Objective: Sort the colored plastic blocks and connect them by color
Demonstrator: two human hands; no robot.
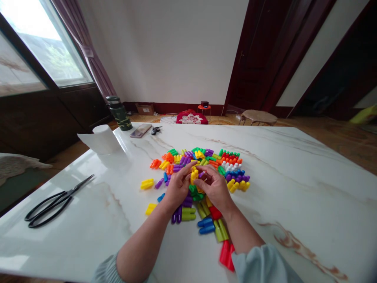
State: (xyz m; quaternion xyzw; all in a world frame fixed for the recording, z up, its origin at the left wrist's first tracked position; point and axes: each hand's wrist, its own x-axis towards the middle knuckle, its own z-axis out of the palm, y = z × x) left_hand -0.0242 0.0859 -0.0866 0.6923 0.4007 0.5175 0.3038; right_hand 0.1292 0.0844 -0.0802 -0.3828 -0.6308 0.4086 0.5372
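My left hand [178, 190] and my right hand [217, 188] meet over a pile of plastic building blocks. Between their fingertips is a yellow building block [194, 175], pinched from both sides. Part of it is covered by my fingers. Just beneath lies a green block [195, 193], close to purple blocks [176, 215]. Below my right hand are a blue block [206, 225], a lime green block [220, 230] and a red block [226, 255]. Beyond my right hand, joined rows of blocks [232, 166] run in green, red, orange, white, blue and purple.
Black-handled scissors [55, 204] lie on the marble-patterned table [294, 188] at left. Farther back are a white paper roll [103, 139], a camouflage bottle [120, 114], a phone [141, 131] and keys [156, 130]. A stool [257, 116] stands behind the table.
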